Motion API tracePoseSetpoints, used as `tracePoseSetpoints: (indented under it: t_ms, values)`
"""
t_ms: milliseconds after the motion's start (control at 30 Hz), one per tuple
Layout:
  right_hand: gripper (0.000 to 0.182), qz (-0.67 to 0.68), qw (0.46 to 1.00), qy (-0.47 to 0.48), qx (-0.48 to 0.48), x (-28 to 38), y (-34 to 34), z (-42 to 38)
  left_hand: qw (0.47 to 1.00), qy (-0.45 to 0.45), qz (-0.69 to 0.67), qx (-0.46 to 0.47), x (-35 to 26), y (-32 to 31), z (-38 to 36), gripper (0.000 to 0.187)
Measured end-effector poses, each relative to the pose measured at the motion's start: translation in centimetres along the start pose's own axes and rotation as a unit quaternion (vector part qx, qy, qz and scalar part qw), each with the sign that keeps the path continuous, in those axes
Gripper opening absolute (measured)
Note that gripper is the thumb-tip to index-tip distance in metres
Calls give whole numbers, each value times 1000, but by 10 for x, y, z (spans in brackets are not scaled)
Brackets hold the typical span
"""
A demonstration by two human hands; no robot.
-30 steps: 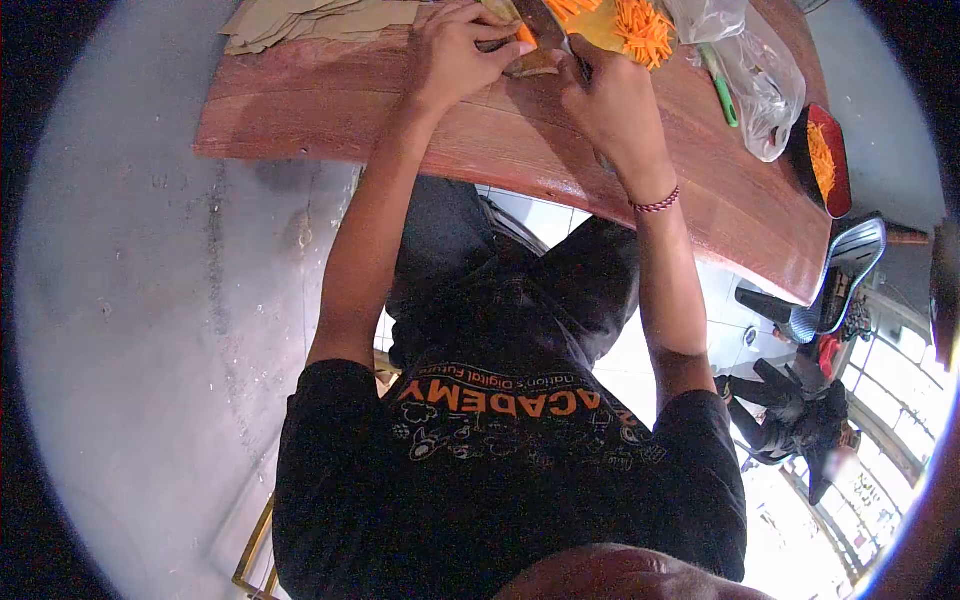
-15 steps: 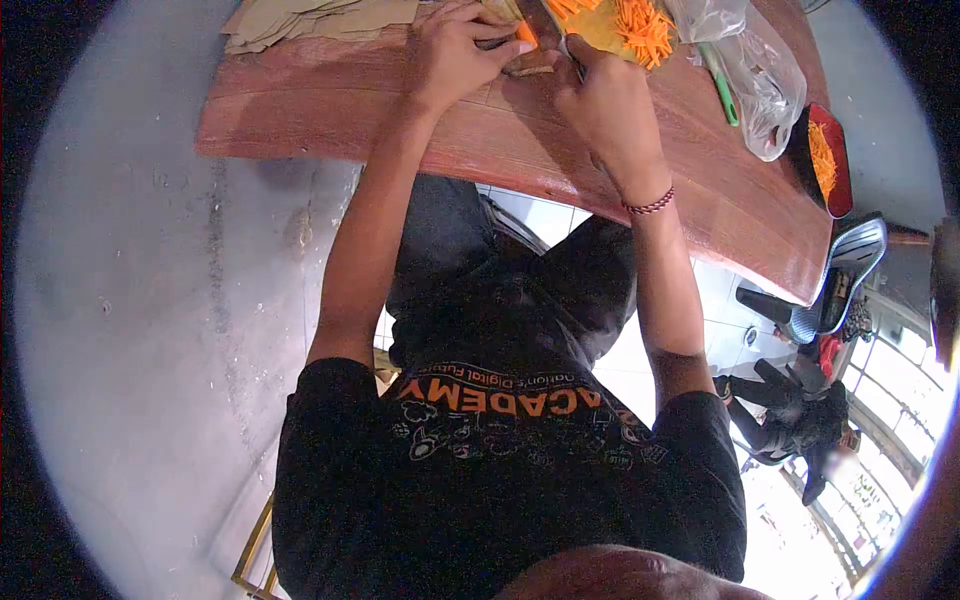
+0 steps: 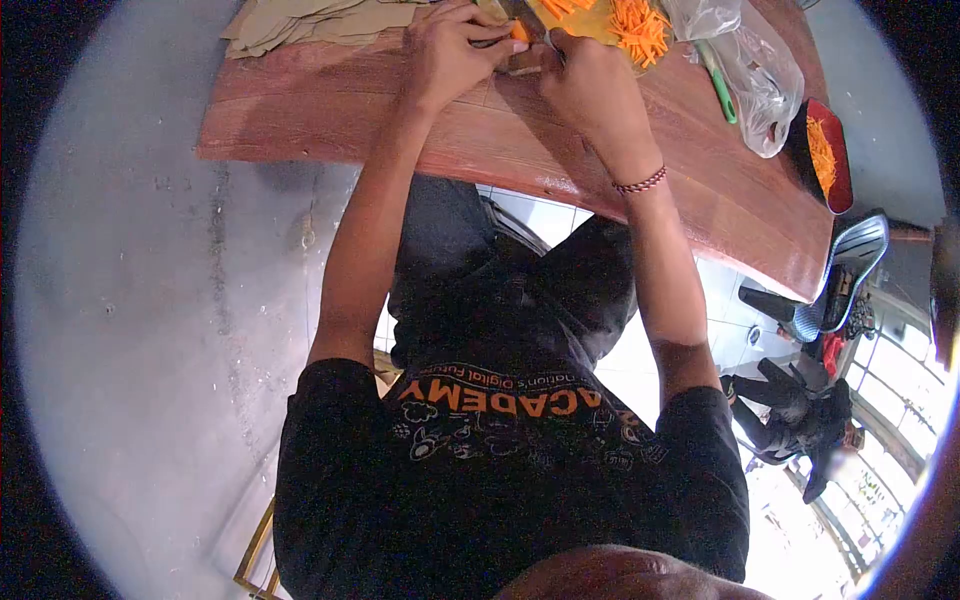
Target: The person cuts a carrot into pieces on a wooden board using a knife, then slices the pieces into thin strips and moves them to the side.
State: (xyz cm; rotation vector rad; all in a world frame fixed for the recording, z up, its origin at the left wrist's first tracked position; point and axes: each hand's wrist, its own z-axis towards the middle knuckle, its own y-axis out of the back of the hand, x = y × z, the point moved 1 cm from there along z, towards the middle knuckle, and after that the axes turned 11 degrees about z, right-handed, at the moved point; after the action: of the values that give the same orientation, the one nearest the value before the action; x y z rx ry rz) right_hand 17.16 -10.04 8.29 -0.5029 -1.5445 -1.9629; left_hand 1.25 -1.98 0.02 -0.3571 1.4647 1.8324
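At the top of the head view, my left hand (image 3: 450, 55) pinches an orange piece of carrot (image 3: 519, 32) with the fingertips. My right hand (image 3: 597, 95) is closed around a knife, whose dark blade (image 3: 530, 18) lies right beside the carrot. Both rest over a cutting board (image 3: 600, 22), largely hidden by my hands and cut off by the frame's top edge. A heap of carrot strips (image 3: 638, 32) sits on the board to the right of the knife, with more strips (image 3: 566, 5) near the top edge.
Brown paper-like sheets (image 3: 300, 25) lie at the table's left. Right of the board are a clear plastic bag (image 3: 765, 85) and a green handle (image 3: 724, 97). A red-and-black tray (image 3: 840, 185) holds carrot shreds at the right edge. A person (image 3: 800, 410) is in the background.
My right hand has shifted slightly left, bringing the knife closer to my left fingers. My left hand stays on the carrot, almost unmoved.
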Motion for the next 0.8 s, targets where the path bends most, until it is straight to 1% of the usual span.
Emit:
tracePoseSetpoints:
  t_ms: [67, 133, 200, 233, 267, 300, 367, 433, 533, 600, 633, 667, 800]
  values:
    - [41, 0, 1000, 12, -4, 0, 0, 2, 994, -67, 55, -63, 3, -1, 0, 29]
    - [40, 0, 1000, 24, -8, -5, -3, 6, 994, -78, 49, -58, 1, 2, 0, 29]
    - [23, -66, 997, 49, 3, -14, -11, 14, 994, -88, 44, -55, 5, 2, 1, 29]
    - [23, -65, 997, 50, 4, -18, -13, 19, 991, -113, 41, -61, 10, 0, 4, 30]
    - [29, -66, 997, 26, 0, -22, -14, 23, 987, -137, 39, -68, 15, -3, 6, 32]
    - [37, -67, 998, 2, -4, -24, -14, 26, 987, -137, 39, -69, 11, -1, 4, 32]
    - [35, -42, 999, 11, -18, -26, -3, 24, 996, -78, 19, -44, -2, 6, -1, 33]
    - [32, -17, 999, 19, -30, -24, 7, 20, 996, -79, 6, -43, 3, 3, 1, 34]
    - [28, 20, 999, 5, -42, -21, 14, 7, 997, -75, 0, -32, 4, 3, 1, 36]
    - [25, 14, 1000, 20, -7, -22, 12, 1, 997, -69, 6, -24, 4, 2, 1, 36]
    - [25, 15, 1000, 19, -7, -20, 11, -2, 996, -73, 17, -38, 5, 2, 0, 36]
    - [25, 24, 999, 21, -21, -17, 9, -4, 995, -78, 29, -52, 6, 1, 0, 36]
    - [23, 48, 997, 31, -52, -14, 6, -9, 996, -81, 29, -40, 2, 5, 1, 35]
